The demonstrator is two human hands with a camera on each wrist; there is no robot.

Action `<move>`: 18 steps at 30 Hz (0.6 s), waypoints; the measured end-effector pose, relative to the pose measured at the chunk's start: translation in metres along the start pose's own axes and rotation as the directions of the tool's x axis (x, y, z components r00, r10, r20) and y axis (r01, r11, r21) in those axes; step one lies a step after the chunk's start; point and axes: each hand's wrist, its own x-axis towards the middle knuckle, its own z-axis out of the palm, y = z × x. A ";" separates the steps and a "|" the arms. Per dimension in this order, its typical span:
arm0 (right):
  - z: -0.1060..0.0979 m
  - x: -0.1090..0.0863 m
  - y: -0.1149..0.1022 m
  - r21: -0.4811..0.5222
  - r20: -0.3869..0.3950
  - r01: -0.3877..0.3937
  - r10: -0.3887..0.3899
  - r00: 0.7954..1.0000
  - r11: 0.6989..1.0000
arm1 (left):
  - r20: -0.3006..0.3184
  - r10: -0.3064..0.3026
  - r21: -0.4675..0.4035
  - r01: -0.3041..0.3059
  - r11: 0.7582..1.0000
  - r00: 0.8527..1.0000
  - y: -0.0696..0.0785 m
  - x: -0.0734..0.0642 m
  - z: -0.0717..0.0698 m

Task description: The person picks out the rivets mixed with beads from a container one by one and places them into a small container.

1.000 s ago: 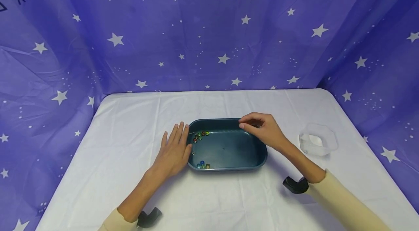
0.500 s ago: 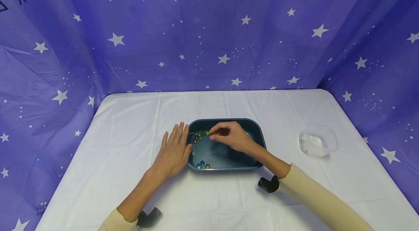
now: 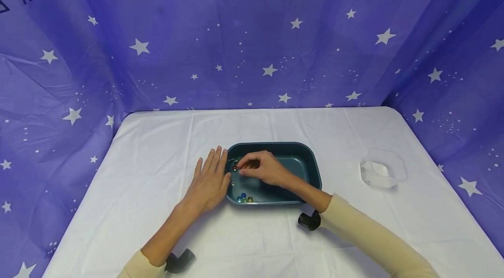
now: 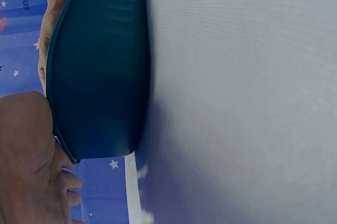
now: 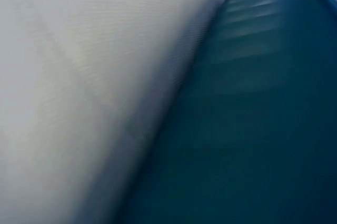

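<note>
A dark teal plastic basin stands on the white cloth, with several glass marbles in its near left corner and more, red-brown ones among them, at its far left end. My left hand lies with straight fingers against the basin's left rim; the left wrist view has this hand beside the basin wall. Inside the basin, my right hand hovers over the far left marbles, its thumb and bent fingers parted. It hides some of those marbles. Only the basin's outer wall fills the right wrist view.
A clear plastic container stands on the table to the right of the basin. A small ring-like spot shows near the basin's left end. Purple star-printed curtains enclose the table's back and sides.
My right hand has moved left from the basin's far right rim, across the basin, to the marbles at the far left. My left hand has stayed at the left rim.
</note>
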 end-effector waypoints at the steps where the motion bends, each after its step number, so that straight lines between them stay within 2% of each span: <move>1: 0.001 0.001 0.001 -0.009 0.005 -0.007 0.007 1.000 1.000 | 0.002 0.000 0.000 0.000 1.000 1.000 0.000 0.000 0.000; 8: 0.008 0.003 0.008 -0.063 0.077 -0.077 0.081 0.994 0.995 | -0.001 0.005 0.004 -0.005 1.000 1.000 0.000 0.000 0.001; 18: 0.016 0.005 0.015 -0.108 0.144 -0.049 0.064 0.987 0.993 | -0.021 0.008 0.011 -0.007 1.000 1.000 -0.001 0.000 0.001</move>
